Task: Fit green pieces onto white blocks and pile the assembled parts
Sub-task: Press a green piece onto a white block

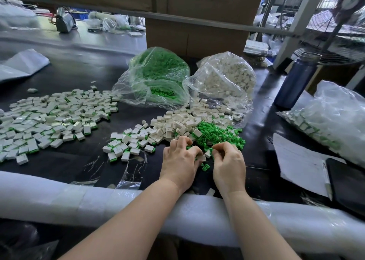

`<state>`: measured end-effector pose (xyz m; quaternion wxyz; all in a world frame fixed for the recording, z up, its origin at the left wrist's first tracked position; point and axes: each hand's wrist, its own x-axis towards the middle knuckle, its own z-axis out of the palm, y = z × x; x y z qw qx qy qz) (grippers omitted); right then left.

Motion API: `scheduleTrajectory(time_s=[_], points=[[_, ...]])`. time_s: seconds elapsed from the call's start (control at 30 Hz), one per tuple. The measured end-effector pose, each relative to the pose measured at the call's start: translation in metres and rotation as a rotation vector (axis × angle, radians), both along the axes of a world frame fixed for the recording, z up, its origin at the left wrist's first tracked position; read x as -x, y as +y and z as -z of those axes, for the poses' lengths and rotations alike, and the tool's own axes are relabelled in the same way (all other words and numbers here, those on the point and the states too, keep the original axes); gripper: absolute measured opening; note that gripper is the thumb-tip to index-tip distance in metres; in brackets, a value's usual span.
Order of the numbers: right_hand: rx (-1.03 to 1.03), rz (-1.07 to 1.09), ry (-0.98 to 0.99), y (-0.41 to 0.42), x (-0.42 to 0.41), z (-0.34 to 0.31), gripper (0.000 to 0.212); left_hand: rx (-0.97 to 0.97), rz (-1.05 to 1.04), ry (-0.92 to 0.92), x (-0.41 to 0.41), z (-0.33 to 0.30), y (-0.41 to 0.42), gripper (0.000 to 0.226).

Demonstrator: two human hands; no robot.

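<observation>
Both hands low at the near edge of the green pieces [217,135] on the counter [65,165]. Left hand [180,161] pinches a white block [201,158] at its fingertips. Right hand [229,161] fingers curled; what they hold, cannot tell. Block lies between the hands, nearer the left. Loose white blocks [177,123] just beyond. Finished pile [49,119] well off to the left, so the left hand looks better placed to drop it there.
</observation>
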<state>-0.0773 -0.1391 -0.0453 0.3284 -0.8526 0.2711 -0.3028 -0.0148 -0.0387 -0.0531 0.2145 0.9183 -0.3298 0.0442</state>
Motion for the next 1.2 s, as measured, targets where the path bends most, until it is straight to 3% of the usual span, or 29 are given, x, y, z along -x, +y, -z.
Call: scheduleTrajectory(time_s=[0.4,0.6,0.73,0.93,1.07,1.2], points=[[-0.204,-0.183,-0.013,0.005,0.004,-0.001,0.022,0.488,-0.176,0.197,-0.002,-0.01,0.013,0.013],[-0.207,-0.198,0.024,0.005,0.003,-0.001,0.023,0.458,-0.175,0.233,-0.003,-0.011,0.014,0.017],[-0.18,-0.171,0.003,0.004,0.004,-0.001,0.018,0.519,-0.285,0.28,-0.005,-0.011,0.017,0.025],[-0.455,-0.439,0.003,0.009,0.01,-0.008,0.025,0.735,-0.453,0.463,-0.011,-0.011,0.019,0.034],[-0.437,-0.481,0.091,0.013,0.009,-0.008,0.026,0.712,-0.46,0.463,-0.012,-0.011,0.02,0.035],[-0.337,-0.375,0.065,0.01,0.005,-0.004,0.023,0.513,-0.322,0.452,-0.01,-0.009,0.02,0.024]])
